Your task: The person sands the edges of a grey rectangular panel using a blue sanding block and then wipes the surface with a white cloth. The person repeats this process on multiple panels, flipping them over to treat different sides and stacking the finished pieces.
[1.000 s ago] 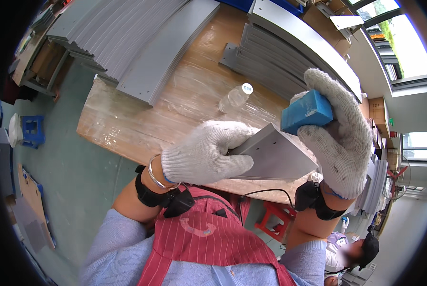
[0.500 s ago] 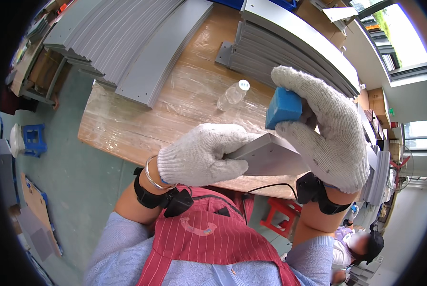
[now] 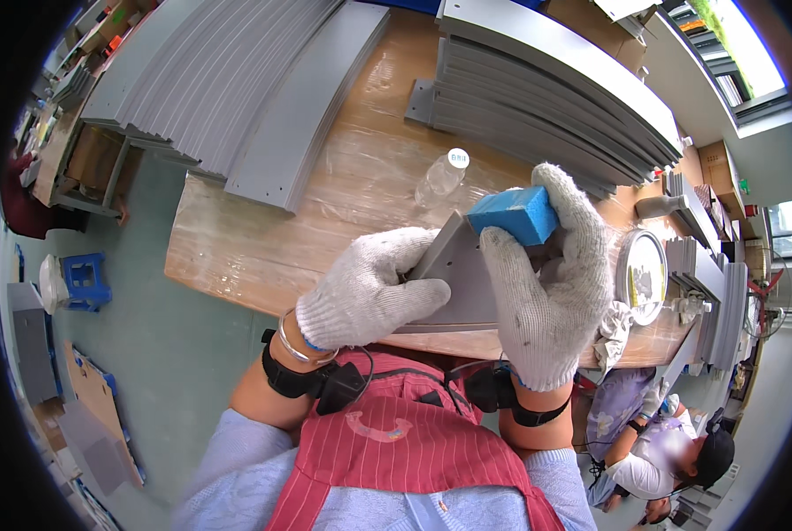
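My left hand, in a white knitted glove, was closed on the left edge of a gray panel, thumb laid along the face toward me and the other fingers passing behind the edge. How firmly they met it at the back I could not tell, since the panel hid the tips. My right hand, gloved the same way, was clamped on a blue block, thumb on its near side and fingers around the far end, held apart by no more than the block's width.

The block was squared-off, with a lighter blue top face and a rough, sponge-like look. It sat right at the panel's upper corner; whether it was touching there I could not make out. The panel was smooth and matt, with small dark holes near that corner and a paler, thick left edge. It stood tilted in front of me, over the near side of the table, its right part hidden behind my right glove. Beyond it a clear bottle with a white cap stood on the wrapped tabletop, between two stacks of gray boards.
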A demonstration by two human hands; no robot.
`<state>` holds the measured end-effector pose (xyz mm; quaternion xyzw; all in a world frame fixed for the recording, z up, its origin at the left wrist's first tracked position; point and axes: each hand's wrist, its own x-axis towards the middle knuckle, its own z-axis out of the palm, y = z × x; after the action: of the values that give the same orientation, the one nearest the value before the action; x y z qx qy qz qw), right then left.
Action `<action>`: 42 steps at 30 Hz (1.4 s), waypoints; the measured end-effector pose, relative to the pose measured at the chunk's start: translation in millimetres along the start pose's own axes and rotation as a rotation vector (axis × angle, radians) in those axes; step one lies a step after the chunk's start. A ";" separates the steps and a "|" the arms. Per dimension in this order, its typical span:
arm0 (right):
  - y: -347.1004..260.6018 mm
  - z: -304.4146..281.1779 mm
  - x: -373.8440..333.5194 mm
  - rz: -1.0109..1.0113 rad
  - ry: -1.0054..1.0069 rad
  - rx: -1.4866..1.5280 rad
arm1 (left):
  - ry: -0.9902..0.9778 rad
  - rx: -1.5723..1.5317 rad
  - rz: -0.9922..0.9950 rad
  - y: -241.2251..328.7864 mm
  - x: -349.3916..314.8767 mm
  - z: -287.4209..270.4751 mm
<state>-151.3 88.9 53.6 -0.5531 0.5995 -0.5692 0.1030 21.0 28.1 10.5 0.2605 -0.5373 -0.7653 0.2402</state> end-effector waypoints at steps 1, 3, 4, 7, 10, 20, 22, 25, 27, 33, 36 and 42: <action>3.9 0.2 -1.8 0.018 0.008 -0.006 | 0.008 0.021 -0.002 0.4 -0.6 -0.7; 9.8 -5.1 -5.7 0.081 0.023 -0.034 | 0.025 0.009 0.000 -0.2 -0.9 -1.2; 11.6 -7.7 -7.3 0.126 0.029 -0.056 | 0.034 -0.023 0.002 -2.1 -0.4 -0.8; 10.4 -2.7 -4.7 0.088 0.098 0.051 | 0.059 -0.060 -0.035 -3.0 -0.3 -0.8; 0.7 9.6 -1.0 0.018 -0.008 0.069 | 0.068 -0.026 -0.043 -5.0 -1.9 -2.8; 44.5 -19.2 -17.3 0.179 0.193 -0.029 | 0.132 -0.024 -0.115 -4.1 -2.2 -4.4; 32.9 -14.3 -12.8 0.147 0.113 0.008 | 0.174 -0.004 -0.093 -10.0 0.1 -4.8; 17.2 4.0 -3.1 -0.002 -0.028 -0.040 | 0.225 0.008 -0.101 -9.0 1.4 -2.9; 29.4 9.9 -5.3 -0.107 0.023 -0.057 | 0.278 0.059 -0.104 -9.6 0.1 -2.5; 93.3 -50.0 -30.5 0.184 0.219 -0.225 | 0.433 0.135 -0.017 -19.7 -7.7 -15.1; 145.6 -98.3 -51.0 0.415 0.329 -0.393 | 0.462 0.073 0.007 -22.0 -6.4 -17.4; 131.0 -78.4 -42.3 0.248 0.325 -0.134 | 0.501 0.069 0.044 -24.7 -3.4 -26.7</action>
<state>-266.4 132.4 -46.2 -0.3818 0.7082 -0.5928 0.0374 39.0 19.3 -20.1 0.4384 -0.4923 -0.6527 0.3734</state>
